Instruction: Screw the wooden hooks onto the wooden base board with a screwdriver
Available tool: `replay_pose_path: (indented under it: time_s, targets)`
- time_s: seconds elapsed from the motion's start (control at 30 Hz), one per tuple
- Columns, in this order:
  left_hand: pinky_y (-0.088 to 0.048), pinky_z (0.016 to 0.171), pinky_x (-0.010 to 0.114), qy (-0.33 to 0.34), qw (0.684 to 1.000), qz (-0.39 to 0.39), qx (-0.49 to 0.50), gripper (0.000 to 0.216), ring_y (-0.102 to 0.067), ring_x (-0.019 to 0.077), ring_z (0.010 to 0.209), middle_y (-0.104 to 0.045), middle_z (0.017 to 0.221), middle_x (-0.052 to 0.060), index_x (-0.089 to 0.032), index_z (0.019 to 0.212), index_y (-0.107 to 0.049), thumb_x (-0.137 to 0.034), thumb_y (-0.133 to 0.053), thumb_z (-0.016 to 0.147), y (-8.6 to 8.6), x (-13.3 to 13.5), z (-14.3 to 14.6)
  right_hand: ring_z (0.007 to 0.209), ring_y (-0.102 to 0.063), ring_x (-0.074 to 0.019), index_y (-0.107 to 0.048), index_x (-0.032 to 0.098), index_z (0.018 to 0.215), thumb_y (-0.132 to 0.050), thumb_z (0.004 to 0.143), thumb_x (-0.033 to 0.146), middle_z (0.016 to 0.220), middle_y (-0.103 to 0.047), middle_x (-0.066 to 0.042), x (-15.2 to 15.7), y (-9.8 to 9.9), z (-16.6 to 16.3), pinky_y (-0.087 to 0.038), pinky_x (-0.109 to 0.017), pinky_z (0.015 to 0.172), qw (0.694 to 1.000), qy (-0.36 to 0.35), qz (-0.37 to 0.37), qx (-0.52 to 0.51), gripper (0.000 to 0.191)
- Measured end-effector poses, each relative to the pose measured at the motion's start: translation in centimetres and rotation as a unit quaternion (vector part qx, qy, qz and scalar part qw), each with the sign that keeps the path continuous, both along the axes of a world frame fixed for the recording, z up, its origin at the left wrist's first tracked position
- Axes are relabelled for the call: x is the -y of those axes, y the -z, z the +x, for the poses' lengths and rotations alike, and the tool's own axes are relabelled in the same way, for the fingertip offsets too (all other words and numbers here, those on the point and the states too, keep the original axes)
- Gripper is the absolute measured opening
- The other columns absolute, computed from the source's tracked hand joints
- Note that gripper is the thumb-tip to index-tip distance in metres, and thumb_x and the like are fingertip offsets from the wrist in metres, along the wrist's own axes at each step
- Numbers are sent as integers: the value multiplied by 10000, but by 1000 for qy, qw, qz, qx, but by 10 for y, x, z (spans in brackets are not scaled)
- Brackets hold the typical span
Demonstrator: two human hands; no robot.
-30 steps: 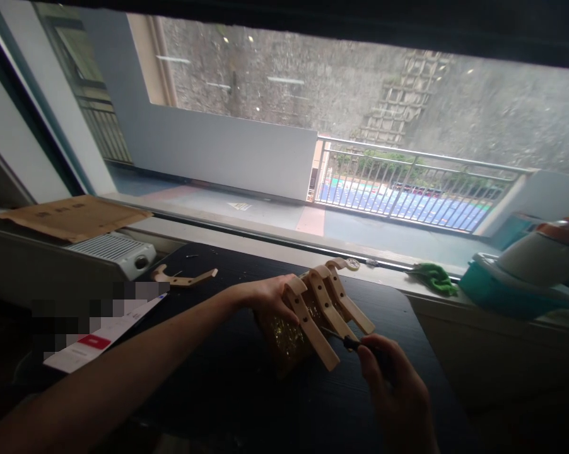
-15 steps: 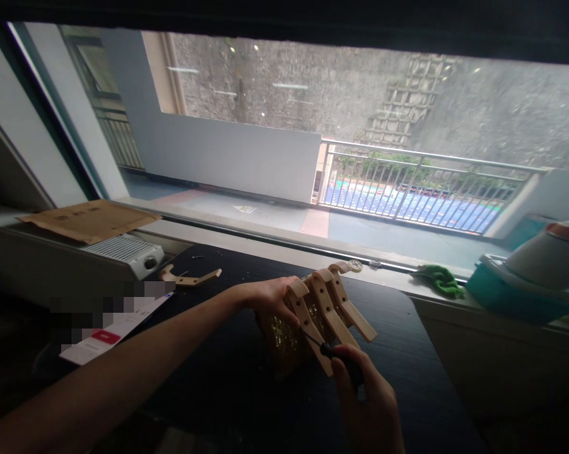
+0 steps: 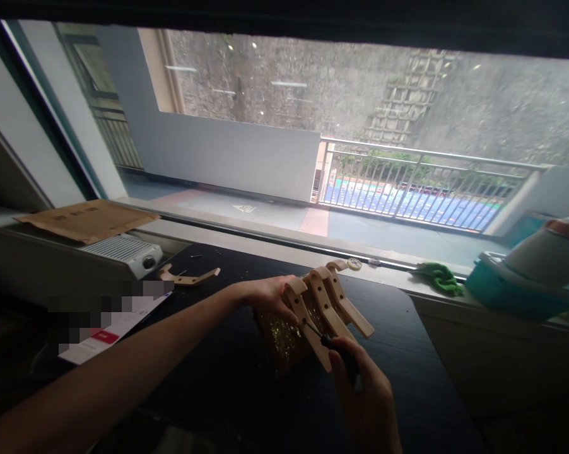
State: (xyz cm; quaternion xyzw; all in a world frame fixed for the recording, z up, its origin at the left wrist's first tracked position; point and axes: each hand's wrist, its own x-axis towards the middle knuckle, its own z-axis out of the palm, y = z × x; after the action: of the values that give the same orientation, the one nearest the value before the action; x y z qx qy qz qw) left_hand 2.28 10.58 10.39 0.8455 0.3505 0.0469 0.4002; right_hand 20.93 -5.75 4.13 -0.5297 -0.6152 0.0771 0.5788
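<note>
In my right hand [image 3: 372,391] is a screwdriver [image 3: 344,354] with a dark handle, its thin shaft slanting up and left. Its tip meets the nearest wooden hook [image 3: 320,343] at the lower of two dark holes. My left hand [image 3: 277,299] is closed on that hook's upper left side, thumb along the edge, against a brown block [image 3: 279,340] with a shiny, tape-like surface. A middle wooden hook [image 3: 325,296] and a far wooden hook [image 3: 348,302] lean on the same block, curved ends up. The fingertips of my left hand are hidden.
Another wooden hook [image 3: 190,279] lies on the dark table [image 3: 383,378] at the back left, near a white device [image 3: 145,258] and a printed sheet [image 3: 118,328]. Along the sill are a tape roll [image 3: 354,264], a green cloth [image 3: 440,279] and a teal container [image 3: 502,296].
The screwdriver tip has moved slightly up onto the lower hole of the nearest hook. My left hand keeps its hold, and the hooks stay in place on the block.
</note>
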Motion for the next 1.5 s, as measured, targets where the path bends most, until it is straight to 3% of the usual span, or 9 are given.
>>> replay_pose_path:
  time_s: [0.3, 0.53, 0.77, 0.9, 1.1, 1.23, 1.37, 1.43, 1.5]
  targets:
    - [-488, 777, 284, 11, 1000, -4, 20, 573, -594, 236, 962, -598, 1022, 21, -196, 1046, -501, -317, -801, 573, -3, 2, 1, 652, -652, -138, -605, 207, 971, -536, 854, 258, 831, -694, -22, 2, -3, 5, -514, -183, 551, 1000, -11, -16, 23, 145]
    - [-489, 774, 273, 11, 1000, 9, 16, 525, -603, 226, 947, -614, 995, 7, -197, 1016, -521, -288, -799, 579, -5, 5, 3, 718, -652, -152, -596, 216, 992, -520, 866, 274, 884, -689, -21, -1, -2, 4, -516, -211, 620, 998, -30, -53, 24, 159]
    - [-485, 793, 279, 3, 1000, 16, -3, 597, -581, 233, 986, -577, 1044, 25, -196, 1067, -497, -331, -800, 570, -6, 5, 2, 724, -658, -160, -596, 203, 994, -486, 883, 296, 893, -695, -37, -1, -6, 5, -522, -224, 617, 996, -29, -72, 33, 182]
    - [-482, 811, 299, -18, 998, 53, -43, 616, -566, 243, 997, -552, 1069, 35, -202, 1053, -508, -439, -784, 555, -9, 6, 3, 684, -667, -165, -613, 210, 989, -489, 879, 334, 862, -708, -31, -5, -15, 12, -517, -229, 582, 990, -23, -90, 104, 207]
    - [-464, 858, 356, -77, 981, 146, -105, 790, -520, 304, 1051, -529, 1095, 86, -175, 1104, -472, -489, -802, 458, -14, 8, 10, 654, -661, -150, -617, 240, 1051, -438, 901, 271, 866, -703, -15, -18, -27, 30, -467, -222, 547, 945, -54, -69, 315, 236]
    - [-448, 886, 364, -83, 975, 162, -124, 891, -510, 316, 1071, -498, 1149, 108, -167, 1191, -405, -516, -780, 462, -10, 10, 14, 572, -614, -136, -580, 217, 1139, -455, 870, 157, 764, -667, -15, -20, -34, 36, -397, -222, 484, 885, -57, -53, 458, 302]
    - [-414, 928, 378, -90, 967, 184, -148, 931, -473, 332, 1125, -478, 1205, 138, -160, 1219, -366, -517, -771, 460, -8, 15, 18, 567, -582, -164, -569, 152, 1162, -494, 726, -6, 763, -642, -38, -18, -45, 35, -385, -260, 490, 822, -69, 1, 565, 470]
    - [-409, 934, 385, -97, 965, 184, -157, 964, -458, 345, 1145, -464, 1225, 162, -148, 1233, -343, -529, -764, 455, -9, 17, 20, 553, -577, -170, -593, 149, 1128, -505, 706, -15, 733, -635, -35, -19, -49, 33, -389, -267, 492, 817, -70, 1, 573, 461]
    - [-404, 937, 387, -104, 964, 183, -160, 974, -451, 353, 1158, -455, 1236, 169, -150, 1239, -331, -533, -759, 453, -9, 19, 21, 553, -593, -164, -616, 175, 1093, -506, 757, 26, 719, -650, -27, -19, -47, 31, -403, -254, 496, 847, -69, -31, 526, 384]
